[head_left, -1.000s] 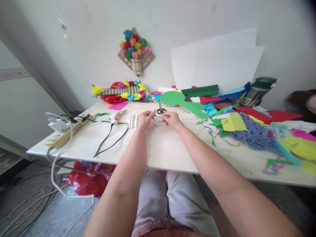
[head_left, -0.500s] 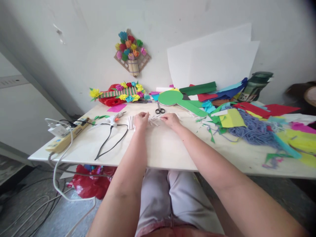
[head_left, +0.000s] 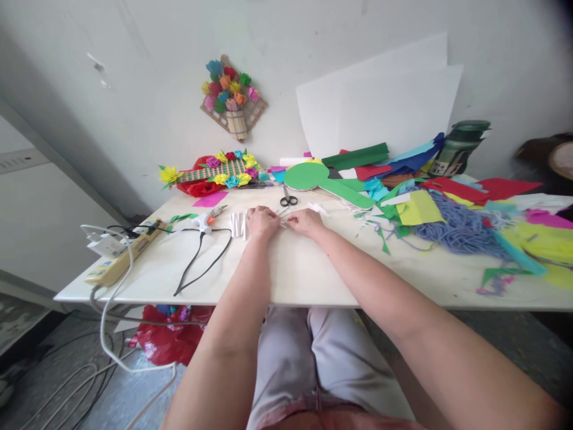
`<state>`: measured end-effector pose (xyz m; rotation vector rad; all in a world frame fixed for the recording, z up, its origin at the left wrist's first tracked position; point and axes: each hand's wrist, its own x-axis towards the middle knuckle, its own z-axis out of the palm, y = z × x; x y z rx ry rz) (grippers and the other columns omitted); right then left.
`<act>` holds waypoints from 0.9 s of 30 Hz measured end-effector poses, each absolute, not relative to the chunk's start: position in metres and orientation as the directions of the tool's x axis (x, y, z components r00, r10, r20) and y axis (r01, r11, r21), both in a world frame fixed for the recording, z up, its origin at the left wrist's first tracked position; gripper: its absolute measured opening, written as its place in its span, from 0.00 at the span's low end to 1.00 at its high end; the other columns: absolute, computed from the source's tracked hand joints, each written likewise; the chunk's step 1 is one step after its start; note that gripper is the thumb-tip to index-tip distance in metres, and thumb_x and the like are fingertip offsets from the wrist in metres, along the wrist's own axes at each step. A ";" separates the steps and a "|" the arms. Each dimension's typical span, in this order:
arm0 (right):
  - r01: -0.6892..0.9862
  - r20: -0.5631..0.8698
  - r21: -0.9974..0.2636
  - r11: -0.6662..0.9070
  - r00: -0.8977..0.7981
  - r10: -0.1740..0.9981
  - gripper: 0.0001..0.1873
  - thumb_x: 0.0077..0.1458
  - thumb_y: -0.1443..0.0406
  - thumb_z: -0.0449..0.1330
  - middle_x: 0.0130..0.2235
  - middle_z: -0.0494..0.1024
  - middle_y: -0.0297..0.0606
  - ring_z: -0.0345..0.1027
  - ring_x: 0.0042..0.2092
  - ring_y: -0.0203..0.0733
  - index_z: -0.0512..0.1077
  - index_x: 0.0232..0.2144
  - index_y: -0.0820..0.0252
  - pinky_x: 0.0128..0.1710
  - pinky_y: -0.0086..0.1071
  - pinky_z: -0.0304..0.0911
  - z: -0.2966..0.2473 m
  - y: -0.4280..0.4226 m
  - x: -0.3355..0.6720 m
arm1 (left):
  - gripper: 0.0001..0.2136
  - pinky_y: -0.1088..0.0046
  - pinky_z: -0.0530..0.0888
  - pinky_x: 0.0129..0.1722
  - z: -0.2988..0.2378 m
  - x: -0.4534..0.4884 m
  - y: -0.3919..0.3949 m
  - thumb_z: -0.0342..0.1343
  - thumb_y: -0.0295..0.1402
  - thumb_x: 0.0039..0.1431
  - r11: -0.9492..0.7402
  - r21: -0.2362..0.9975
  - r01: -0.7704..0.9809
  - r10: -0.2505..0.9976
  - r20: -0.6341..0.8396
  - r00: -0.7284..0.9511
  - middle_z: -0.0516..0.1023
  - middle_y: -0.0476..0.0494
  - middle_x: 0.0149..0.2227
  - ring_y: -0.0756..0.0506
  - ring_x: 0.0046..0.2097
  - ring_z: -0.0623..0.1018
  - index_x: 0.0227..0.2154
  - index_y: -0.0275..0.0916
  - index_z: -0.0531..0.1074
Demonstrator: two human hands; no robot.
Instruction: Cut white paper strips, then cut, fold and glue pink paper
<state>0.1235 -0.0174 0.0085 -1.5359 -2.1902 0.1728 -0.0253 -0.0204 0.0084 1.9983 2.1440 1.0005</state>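
Observation:
My left hand (head_left: 263, 222) rests palm down on the table, its fingers curled beside a row of short white rolls (head_left: 239, 225). Whatever lies under those fingers is hidden. Just to its right, my right hand (head_left: 305, 222) has its thumb and fingers pinched together at a thin white stick (head_left: 283, 224) between the hands. More small white pieces (head_left: 318, 209) lie behind the right hand. Black-handled scissors (head_left: 289, 200) lie beyond both hands, blades pointing away.
A glue gun (head_left: 204, 223) with a black cord lies left, near a power strip (head_left: 120, 254). A green paddle-shaped cutout (head_left: 308, 175), paper scraps, blue-grey yarn (head_left: 465, 230) and a dark bottle (head_left: 459, 148) crowd the right. A flower-trimmed craft guitar (head_left: 215, 172) lies behind.
My left hand has turned flatter onto the table and shifted right, closer to my right hand. Fewer white sticks show between the hands. The view has shifted slightly.

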 end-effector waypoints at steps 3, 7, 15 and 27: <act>0.863 0.308 -0.350 0.364 -0.261 0.915 0.14 0.51 0.58 0.53 0.34 0.78 0.38 0.69 0.36 0.42 0.77 0.31 0.53 0.32 0.29 0.57 0.009 -0.017 0.125 | 0.06 0.59 0.58 0.47 0.009 -0.025 -0.020 0.56 0.35 0.43 -0.020 0.486 0.874 0.915 0.361 -0.179 0.73 0.43 0.44 0.35 0.50 0.62 0.24 0.42 0.77; 0.875 0.305 -0.351 0.333 -0.229 0.924 0.15 0.53 0.60 0.50 0.36 0.78 0.41 0.69 0.37 0.42 0.76 0.32 0.55 0.32 0.29 0.57 0.008 -0.015 0.126 | 0.06 0.60 0.59 0.47 0.010 -0.024 -0.020 0.56 0.35 0.42 0.007 0.499 0.866 0.923 0.330 -0.197 0.73 0.44 0.45 0.35 0.50 0.63 0.23 0.43 0.76; 0.864 0.296 -0.406 0.299 -0.185 0.937 0.16 0.53 0.61 0.50 0.35 0.78 0.41 0.69 0.38 0.41 0.76 0.32 0.57 0.34 0.29 0.58 0.008 -0.015 0.128 | 0.04 0.59 0.59 0.49 0.011 -0.022 -0.019 0.56 0.34 0.44 -0.002 0.497 0.868 0.915 0.351 -0.199 0.72 0.46 0.46 0.37 0.51 0.63 0.22 0.43 0.75; 0.710 0.659 -0.383 0.591 -0.239 0.713 0.26 0.50 0.69 0.56 0.56 0.63 0.45 0.56 0.55 0.45 0.63 0.53 0.63 0.54 0.36 0.54 0.004 0.006 0.142 | 0.08 0.67 0.64 0.46 0.010 -0.028 -0.014 0.54 0.39 0.49 -0.355 0.670 0.652 0.871 0.490 -0.029 0.78 0.44 0.36 0.43 0.44 0.71 0.26 0.41 0.75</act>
